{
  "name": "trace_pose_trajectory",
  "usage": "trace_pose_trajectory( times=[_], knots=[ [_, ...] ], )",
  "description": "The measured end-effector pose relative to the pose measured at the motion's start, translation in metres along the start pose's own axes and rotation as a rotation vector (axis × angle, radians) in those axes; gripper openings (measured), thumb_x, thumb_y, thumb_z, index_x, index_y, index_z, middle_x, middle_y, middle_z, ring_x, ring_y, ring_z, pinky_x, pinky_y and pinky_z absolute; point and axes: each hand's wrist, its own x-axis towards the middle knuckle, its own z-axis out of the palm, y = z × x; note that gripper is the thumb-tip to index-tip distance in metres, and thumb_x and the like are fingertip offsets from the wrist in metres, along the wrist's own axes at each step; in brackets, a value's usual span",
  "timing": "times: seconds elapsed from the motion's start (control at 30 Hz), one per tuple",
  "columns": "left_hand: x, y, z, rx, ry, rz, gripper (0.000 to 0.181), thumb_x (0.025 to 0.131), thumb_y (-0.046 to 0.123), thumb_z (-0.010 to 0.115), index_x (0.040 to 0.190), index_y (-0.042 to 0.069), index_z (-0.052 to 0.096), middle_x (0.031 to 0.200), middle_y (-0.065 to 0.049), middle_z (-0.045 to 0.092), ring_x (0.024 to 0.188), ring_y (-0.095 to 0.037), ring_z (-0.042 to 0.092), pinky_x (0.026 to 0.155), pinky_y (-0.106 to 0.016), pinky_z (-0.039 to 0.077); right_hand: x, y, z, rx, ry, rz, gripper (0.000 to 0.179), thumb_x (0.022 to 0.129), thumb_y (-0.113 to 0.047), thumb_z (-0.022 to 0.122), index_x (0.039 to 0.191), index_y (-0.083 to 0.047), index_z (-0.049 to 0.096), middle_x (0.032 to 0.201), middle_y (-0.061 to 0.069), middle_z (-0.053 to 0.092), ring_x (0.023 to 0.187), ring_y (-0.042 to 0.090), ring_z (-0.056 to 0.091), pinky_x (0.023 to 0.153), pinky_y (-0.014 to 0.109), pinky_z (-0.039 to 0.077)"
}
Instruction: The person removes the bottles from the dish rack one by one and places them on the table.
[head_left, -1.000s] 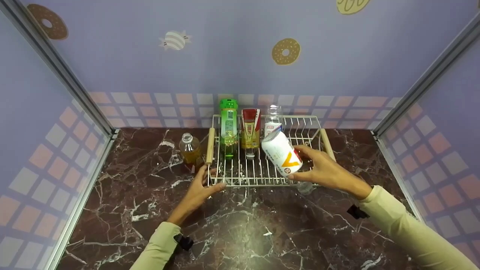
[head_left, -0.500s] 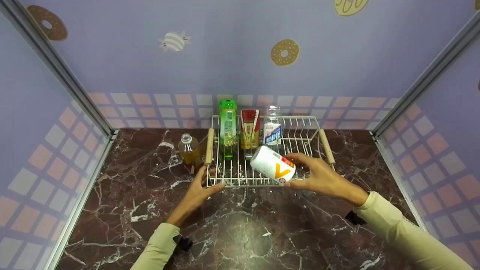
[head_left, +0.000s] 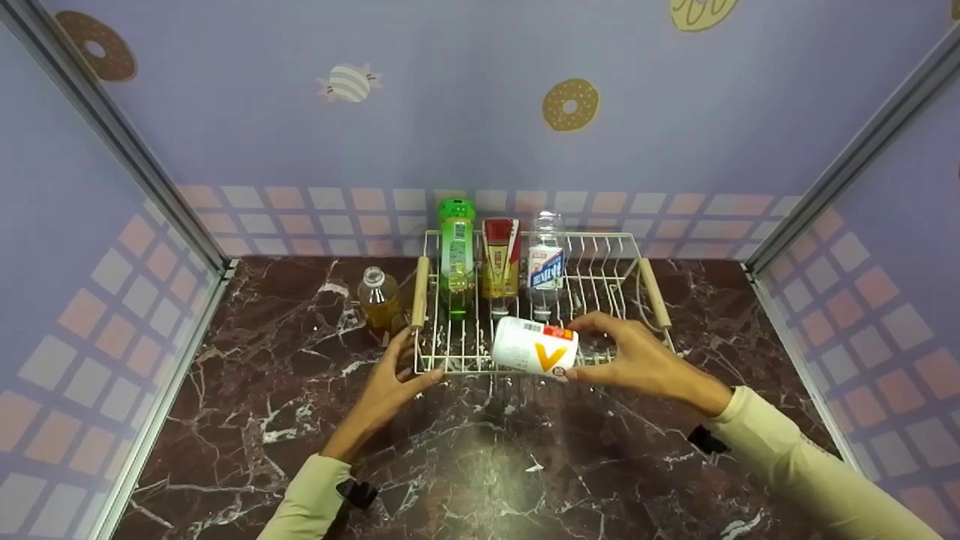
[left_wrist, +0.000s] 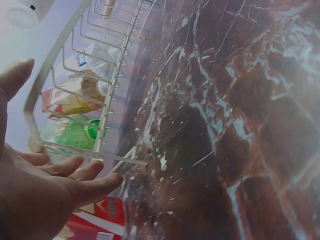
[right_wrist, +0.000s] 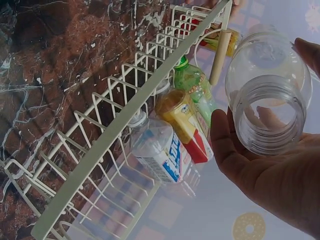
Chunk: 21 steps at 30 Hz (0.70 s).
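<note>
In the head view my right hand (head_left: 641,360) holds a bottle with a white label and orange V (head_left: 536,346), nearly level above the front of a white wire rack (head_left: 465,364). Its clear, threaded, uncapped mouth (right_wrist: 270,117) faces the right wrist camera. My left hand (head_left: 386,394) is at the rack's front left corner, its fingers extended and thumb apart; whether they touch the wire I cannot tell. Standing neck down in the rack are a green bottle (head_left: 457,259), a red-and-yellow-labelled bottle (head_left: 500,259) and a clear bottle with a blue-and-white label (head_left: 546,266).
A bottle of amber liquid (head_left: 380,300) stands upright left of the rack, near the left hand. Wooden handles (head_left: 655,292) cap the rack's ends. Dark marble-patterned counter (head_left: 480,465) lies in front, with patterned walls (head_left: 465,135) behind and at both sides.
The held bottle has tipped from steeply slanted to nearly level and come left and slightly nearer. The left hand's fingers have drawn back a little from the rack corner.
</note>
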Motion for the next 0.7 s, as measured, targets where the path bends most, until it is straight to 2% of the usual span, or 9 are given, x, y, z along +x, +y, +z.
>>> trace_pose_trajectory(
  times=[0.23,0.5,0.7],
  knots=[
    [-0.008,0.012,-0.008,0.095,0.046,0.037,0.102,0.094,0.023,0.088,0.172,0.000,0.027,0.169,-0.027,0.041,0.153,-0.048,0.043,0.128,-0.066,0.037,0.000,0.000,0.002,0.016,-0.011,0.006,0.066,0.088,-0.030,0.094,0.138,0.003,0.065,0.127,0.016,0.076,0.112,0.031,0.073,0.099,0.053,0.064],
    [-0.015,0.026,-0.009,0.164,0.082,0.059,0.099,0.093,0.025,0.090,0.171,0.002,0.033,0.175,-0.023,0.035,0.158,-0.047,0.036,0.129,-0.063,0.037,-0.001,-0.002,0.007,0.044,-0.018,0.003,0.063,0.088,-0.029,0.094,0.137,-0.001,0.068,0.126,0.012,0.076,0.112,0.030,0.072,0.099,0.052,0.064],
    [-0.020,0.043,-0.006,0.234,0.116,0.113,0.092,0.093,0.023,0.090,0.168,0.004,0.040,0.174,-0.024,0.036,0.157,-0.048,0.038,0.128,-0.065,0.037,-0.002,-0.002,0.010,0.025,-0.025,-0.015,0.063,0.087,-0.028,0.093,0.139,-0.002,0.068,0.131,0.015,0.076,0.116,0.034,0.072,0.102,0.058,0.062]
  ],
)
